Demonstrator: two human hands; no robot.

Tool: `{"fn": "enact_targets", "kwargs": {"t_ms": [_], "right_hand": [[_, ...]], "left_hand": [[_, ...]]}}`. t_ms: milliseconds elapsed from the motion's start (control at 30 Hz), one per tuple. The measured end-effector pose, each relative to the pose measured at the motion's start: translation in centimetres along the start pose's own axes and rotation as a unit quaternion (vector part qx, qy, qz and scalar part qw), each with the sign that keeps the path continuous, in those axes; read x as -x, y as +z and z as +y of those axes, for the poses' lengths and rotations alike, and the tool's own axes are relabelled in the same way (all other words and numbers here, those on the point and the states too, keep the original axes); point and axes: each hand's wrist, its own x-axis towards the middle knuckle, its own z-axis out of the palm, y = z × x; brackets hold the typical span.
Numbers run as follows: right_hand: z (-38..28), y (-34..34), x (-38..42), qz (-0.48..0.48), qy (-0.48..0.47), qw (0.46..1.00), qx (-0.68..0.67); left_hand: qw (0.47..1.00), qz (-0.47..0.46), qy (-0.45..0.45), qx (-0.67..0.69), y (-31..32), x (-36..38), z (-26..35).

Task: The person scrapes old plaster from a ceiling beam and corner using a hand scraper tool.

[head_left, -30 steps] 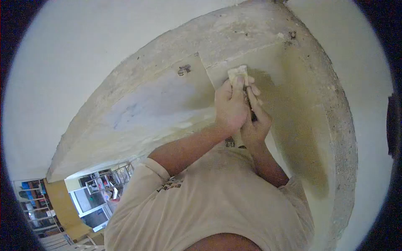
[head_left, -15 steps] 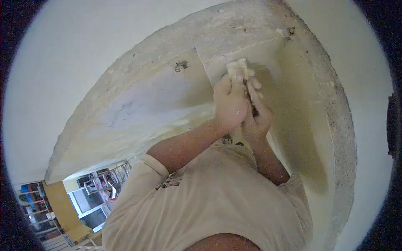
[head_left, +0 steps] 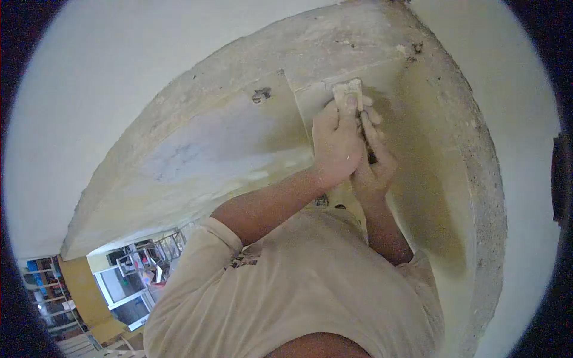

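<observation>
Two finishes show: smoother, patchy coating (head_left: 221, 131) and a rough border (head_left: 486, 179), seemingly uncoated. My left hand (head_left: 335, 143) pinches the pale block (head_left: 343, 88) near the coating's upper edge; my right hand's (head_left: 376, 173) grip I cannot tell.

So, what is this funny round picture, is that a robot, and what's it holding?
No robot here! Those are a person's own bare hands. A camera worn on their head looks forward and down, so you see their shirt at the bottom, with both arms reaching away from it.

The left hand has its thumb on a small pale block. The right hand is close against it. Something dark shows between them, but I can't tell what.

Around the hands is a big patchy surface with darker, yellowish stains and a rough grey border. Nothing seems to lie on it.
</observation>
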Motion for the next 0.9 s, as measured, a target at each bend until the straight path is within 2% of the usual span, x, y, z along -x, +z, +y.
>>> {"fn": "enact_targets", "kwargs": {"t_ms": [67, 133, 267, 333, 433, 533, 600, 733, 767, 833, 900], "right_hand": [[0.4, 0.1, 0.0, 0.01, -0.033, 0.999, 0.016], [0.9, 0.1, 0.1, 0.012, -0.043, 0.997, -0.063], [0.6, -0.4, -0.3, -0.004, 0.013, 0.999, -0.05], [1.1, 0.2, 0.3, 0.014, -0.032, 0.999, -0.004], [0.0, -0.3, -0.5, 0.026, -0.039, 0.998, -0.041], [0.6, -0.6, -0.9, 0.003, 0.012, 1.0, 0.011], [0.6, -0.5, -0.2, 0.0, 0.027, 1.0, -0.014], [-1.4, -0.9, -0.9, -0.015, 0.047, 0.998, -0.026], [-0.9, -0.8, -0.5, -0.014, 0.049, 0.998, -0.024], [0.2, -0.5, -0.3, -0.012, -0.031, 0.999, 0.024], [0.1, -0.6, -0.9, -0.005, -0.053, 0.998, 0.021]], "left_hand": [[1.0, -0.003, -0.003, -0.018, -0.4, 0.2, -0.7], [0.999, -0.002, -0.004, -0.035, -0.2, 0.0, -0.1], [0.999, -0.005, -0.011, -0.041, -0.4, 0.0, -1.0], [0.999, -0.009, 0.001, -0.051, -0.5, 0.0, -1.1], [0.998, 0.005, -0.021, -0.056, 0.1, 0.0, -0.2], [1.0, -0.001, 0.002, -0.009, 0.8, -0.3, 0.1], [0.997, -0.001, -0.005, -0.076, 0.0, -0.2, -0.6], [0.999, 0.005, -0.032, -0.019, 0.5, 0.3, 0.2], [1.0, -0.005, -0.013, -0.021, 0.2, 0.2, 0.0], [0.999, -0.024, 0.012, -0.023, -0.1, 0.0, -0.4], [0.999, -0.015, -0.03, 0.041, -0.2, 0.3, -0.1]]}}
